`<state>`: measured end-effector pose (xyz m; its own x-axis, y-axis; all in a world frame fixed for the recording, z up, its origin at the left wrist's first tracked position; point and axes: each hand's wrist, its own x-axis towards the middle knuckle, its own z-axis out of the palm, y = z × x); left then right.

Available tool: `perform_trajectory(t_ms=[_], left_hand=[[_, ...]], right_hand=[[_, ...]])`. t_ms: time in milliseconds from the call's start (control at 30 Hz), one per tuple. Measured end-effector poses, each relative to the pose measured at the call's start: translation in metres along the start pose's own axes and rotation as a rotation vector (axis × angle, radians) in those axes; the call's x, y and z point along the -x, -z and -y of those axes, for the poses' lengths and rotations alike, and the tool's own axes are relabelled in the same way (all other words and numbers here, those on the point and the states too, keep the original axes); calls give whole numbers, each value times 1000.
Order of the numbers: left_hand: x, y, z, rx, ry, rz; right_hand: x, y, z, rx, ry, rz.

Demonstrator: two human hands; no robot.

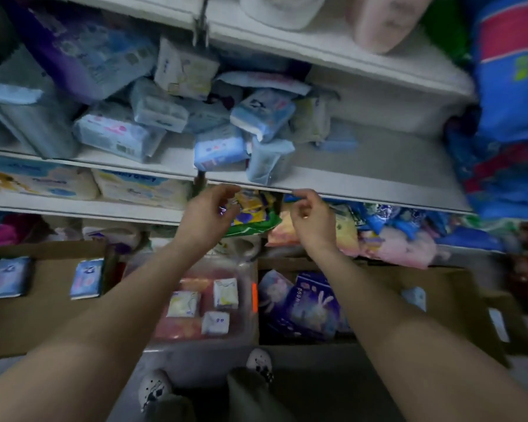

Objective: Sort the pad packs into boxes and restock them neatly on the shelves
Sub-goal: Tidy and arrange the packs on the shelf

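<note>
Hands empty; packs above fingers

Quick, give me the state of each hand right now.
Left hand: raised below the shelf edge, fingers loosely curled, holding nothing visible.
Right hand: fingers curled beside the yellow pack; whether it pinches anything cannot be told.

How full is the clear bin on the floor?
Nearly empty. The clear bin holds only three small white packs, lying apart on its bottom, with most of the reddish floor of the bin showing.
</note>
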<state>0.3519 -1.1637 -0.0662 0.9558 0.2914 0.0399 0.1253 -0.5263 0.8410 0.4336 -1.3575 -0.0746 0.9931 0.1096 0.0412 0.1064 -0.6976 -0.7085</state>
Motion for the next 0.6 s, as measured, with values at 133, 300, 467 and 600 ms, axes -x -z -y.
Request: perform_trajectory(t_ms=[133,300,467,600], left_hand=[[-27,-41,-44,-91,-119,72],[-70,-97,-88,-159,-197,148],[-121,-144,-111,-188,-130,113],[-170,-162,-114,-228,5,37]], right_hand=[[-30,50,-29,4,6,-50],[-89,89,-60,72,52,-42],[-155,103,-85,214,147,28],[-206,104,-95,352,258,105]])
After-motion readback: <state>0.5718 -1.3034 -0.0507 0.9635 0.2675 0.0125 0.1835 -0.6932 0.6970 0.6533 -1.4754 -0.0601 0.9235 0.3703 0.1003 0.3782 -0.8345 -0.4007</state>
